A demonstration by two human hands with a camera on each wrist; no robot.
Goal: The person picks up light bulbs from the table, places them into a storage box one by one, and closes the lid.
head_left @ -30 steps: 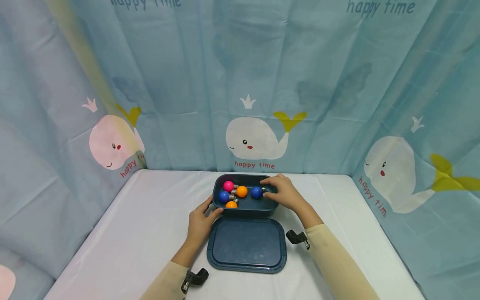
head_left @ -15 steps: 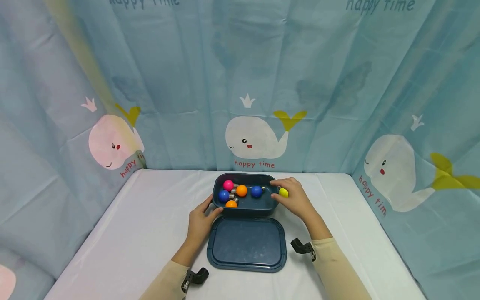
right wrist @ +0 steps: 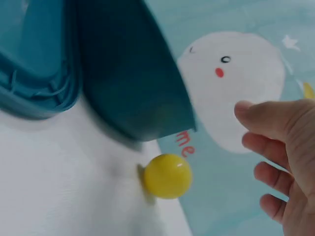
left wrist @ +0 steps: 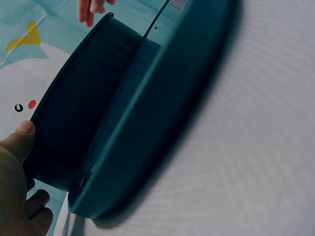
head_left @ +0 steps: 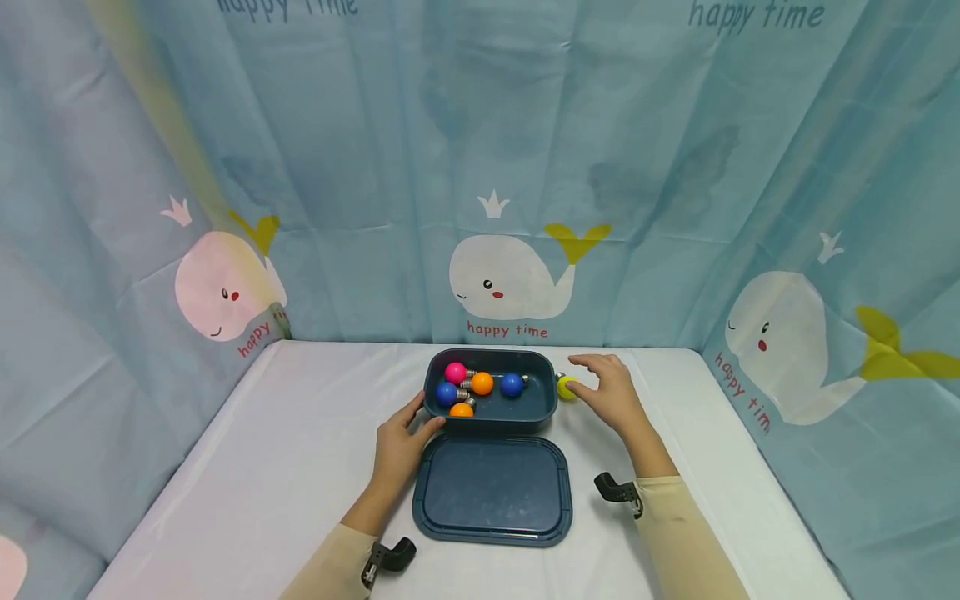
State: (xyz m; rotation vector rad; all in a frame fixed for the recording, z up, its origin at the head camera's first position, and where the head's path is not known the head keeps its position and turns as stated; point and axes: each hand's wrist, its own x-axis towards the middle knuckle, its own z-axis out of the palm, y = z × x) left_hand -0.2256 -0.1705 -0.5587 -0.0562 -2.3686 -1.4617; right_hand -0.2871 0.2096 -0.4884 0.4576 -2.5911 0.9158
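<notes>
My left hand (head_left: 400, 447) grips the left end of a dark blue plastic box (head_left: 491, 423); in the left wrist view its thumb (left wrist: 24, 130) presses the wall. Inside lie round coloured light bulbs: a pink bulb (head_left: 455, 372), a blue bulb (head_left: 446, 393), an orange bulb (head_left: 482, 383), another orange bulb (head_left: 462, 410) and, apart to the right, another blue bulb (head_left: 512, 385). A yellow bulb (head_left: 566, 388) lies on the table just right of the box. Beside it my right hand (head_left: 618, 398) is open and holds nothing; the right wrist view shows it apart from the yellow bulb (right wrist: 168, 176).
The dark blue lid (head_left: 492, 492) lies flat on the white table (head_left: 300, 467), directly in front of the box. A light blue curtain (head_left: 645, 150) printed with whales surrounds the table at the back and sides.
My right hand has moved out of the box to the right, past the wall and beyond the yellow bulb, which has come into sight. The left hand has stayed on the box.
</notes>
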